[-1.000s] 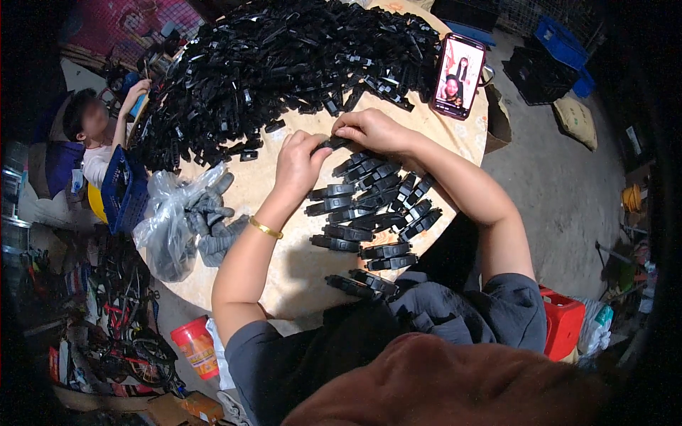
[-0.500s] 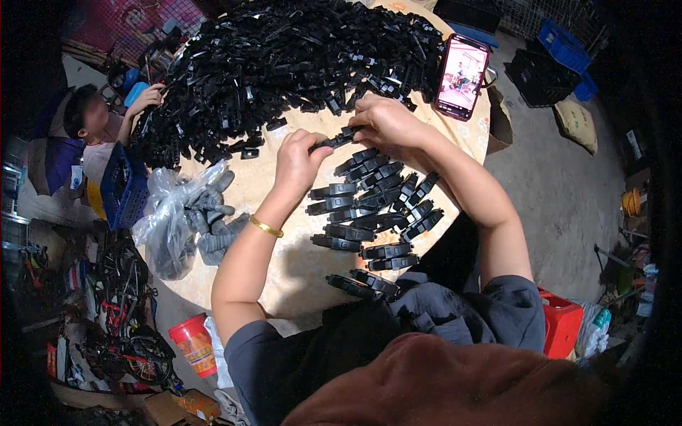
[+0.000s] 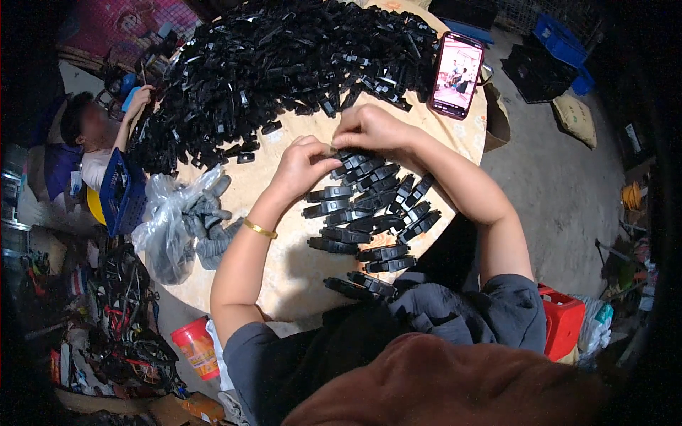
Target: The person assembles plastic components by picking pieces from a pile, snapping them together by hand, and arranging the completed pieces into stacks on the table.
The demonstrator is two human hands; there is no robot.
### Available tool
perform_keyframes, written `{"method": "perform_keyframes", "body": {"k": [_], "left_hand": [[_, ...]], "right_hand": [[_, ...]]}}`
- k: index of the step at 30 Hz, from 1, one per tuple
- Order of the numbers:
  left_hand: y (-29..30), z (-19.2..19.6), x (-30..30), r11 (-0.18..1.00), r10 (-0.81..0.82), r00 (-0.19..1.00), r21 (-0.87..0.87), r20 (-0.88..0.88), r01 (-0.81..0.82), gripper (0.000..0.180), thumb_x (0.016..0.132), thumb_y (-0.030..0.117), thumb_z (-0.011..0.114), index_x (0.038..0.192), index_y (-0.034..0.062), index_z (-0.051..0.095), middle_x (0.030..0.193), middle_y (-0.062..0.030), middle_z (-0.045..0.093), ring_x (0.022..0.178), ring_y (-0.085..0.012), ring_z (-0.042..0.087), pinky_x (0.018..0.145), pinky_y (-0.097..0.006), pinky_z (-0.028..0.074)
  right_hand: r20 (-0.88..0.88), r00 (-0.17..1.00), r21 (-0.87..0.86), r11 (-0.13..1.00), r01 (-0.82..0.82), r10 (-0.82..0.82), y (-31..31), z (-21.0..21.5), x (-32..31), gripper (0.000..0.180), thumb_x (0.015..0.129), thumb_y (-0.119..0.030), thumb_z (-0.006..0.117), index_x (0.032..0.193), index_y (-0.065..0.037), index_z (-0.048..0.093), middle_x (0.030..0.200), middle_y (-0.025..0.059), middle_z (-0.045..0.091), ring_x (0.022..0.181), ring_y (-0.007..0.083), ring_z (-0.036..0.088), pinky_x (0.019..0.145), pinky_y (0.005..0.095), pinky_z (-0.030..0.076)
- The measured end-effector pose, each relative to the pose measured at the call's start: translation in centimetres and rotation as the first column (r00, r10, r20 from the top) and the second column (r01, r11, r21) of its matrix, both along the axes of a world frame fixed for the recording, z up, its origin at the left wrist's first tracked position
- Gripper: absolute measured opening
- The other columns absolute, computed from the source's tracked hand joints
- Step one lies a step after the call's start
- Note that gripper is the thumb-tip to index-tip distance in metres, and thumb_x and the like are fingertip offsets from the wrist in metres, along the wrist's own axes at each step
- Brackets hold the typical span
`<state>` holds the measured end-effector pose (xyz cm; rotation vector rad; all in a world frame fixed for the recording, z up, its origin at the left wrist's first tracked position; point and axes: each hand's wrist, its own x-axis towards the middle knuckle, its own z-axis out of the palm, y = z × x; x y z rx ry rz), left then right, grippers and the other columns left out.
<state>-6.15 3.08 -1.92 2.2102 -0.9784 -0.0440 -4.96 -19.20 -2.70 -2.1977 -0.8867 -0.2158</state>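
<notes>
My left hand (image 3: 304, 165) and my right hand (image 3: 368, 129) meet over the middle of the round table. Their fingers are closed in a pinch at a black plastic part (image 3: 346, 153), mostly hidden by the fingertips, at the far end of the laid-out pieces. Nearer to me lie several rows of similar black plastic pieces (image 3: 334, 246), long and slightly curved, set side by side in small groups. Beyond my hands, a large heap of loose black plastic parts (image 3: 284, 67) covers the table's far side.
A phone (image 3: 457, 74) showing a picture stands at the right edge of the table (image 3: 284, 284). Grey gloves (image 3: 213, 220) and a clear plastic bag (image 3: 167, 227) lie on the left. Another person's hand (image 3: 140, 99) is by the heap, behind a blue basket (image 3: 124, 192).
Both hands have come down toward me with the black plastic part, from above the rows to their far end. The other person's hand has shifted left, and the phone's picture differs.
</notes>
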Motion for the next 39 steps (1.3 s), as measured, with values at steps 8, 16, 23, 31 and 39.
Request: {"method": "perform_keyframes", "body": {"k": [8, 16, 23, 31, 39], "left_hand": [[0.3, -0.4, 3.4, 0.977, 0.209, 0.953, -0.015, 0.217, -0.211, 0.029, 0.079, 0.008, 0.066, 0.106, 0.0004, 0.063, 0.099, -0.0168, 0.06, 0.094, -0.0319, 0.058, 0.084, -0.038, 0.047], [-1.2, -0.2, 7.4, 0.933, 0.157, 0.818, 0.188, 0.554, -0.306, 0.033, 0.078, 0.007, 0.065, 0.111, 0.0027, 0.06, 0.104, -0.0133, 0.061, 0.096, -0.033, 0.053, 0.084, -0.041, 0.046], [-1.0, 0.5, 4.0, 0.98, 0.003, 0.836, 0.165, 0.549, -0.112, 0.023, 0.076, 0.011, 0.066, 0.097, 0.0049, 0.063, 0.087, -0.0104, 0.061, 0.09, -0.0299, 0.053, 0.079, -0.04, 0.045], [-0.2, 0.8, 0.4, 0.997, -0.005, 0.994, 0.072, 0.108, -0.003, 0.022, 0.084, 0.013, 0.061, 0.102, 0.0011, 0.065, 0.091, -0.0162, 0.061, 0.093, -0.032, 0.055, 0.083, -0.039, 0.045], [-0.2, 0.9, 0.2, 0.979, 0.197, 0.974, 0.029, 0.112, -0.201, 0.022, 0.079, 0.015, 0.069, 0.096, 0.0014, 0.068, 0.09, -0.0151, 0.058, 0.091, -0.0307, 0.053, 0.083, -0.038, 0.044]], "right_hand": [[0.329, 0.884, -0.043, 0.93, 0.364, -0.331, -0.5, -0.6, 1.0, 0.031, 0.083, -0.02, 0.065, 0.11, -0.005, 0.063, 0.108, 0.0134, 0.061, 0.097, 0.03, 0.056, 0.083, 0.0396, 0.047], [0.381, 0.857, -0.263, 0.848, 0.461, -0.347, 0.4, -0.7, 0.7, 0.037, 0.083, -0.023, 0.064, 0.116, -0.008, 0.059, 0.111, 0.008, 0.059, 0.103, 0.0278, 0.052, 0.083, 0.0421, 0.044], [0.323, 0.897, -0.197, 0.906, 0.375, -0.301, -0.3, -0.2, 0.4, 0.024, 0.078, -0.019, 0.065, 0.098, -0.005, 0.066, 0.094, 0.009, 0.062, 0.094, 0.0281, 0.056, 0.08, 0.0394, 0.046], [0.44, 0.648, 0.081, 0.746, 0.661, -0.622, -1.7, -0.1, 1.7, 0.025, 0.079, -0.014, 0.062, 0.101, -0.004, 0.066, 0.1, 0.0127, 0.063, 0.095, 0.0315, 0.057, 0.084, 0.0412, 0.047], [0.104, 0.719, -0.217, 0.69, 0.69, -0.687, -5.2, 0.3, 2.3, 0.026, 0.079, -0.023, 0.058, 0.096, -0.007, 0.069, 0.096, 0.0159, 0.066, 0.095, 0.0332, 0.06, 0.085, 0.045, 0.048]]}}
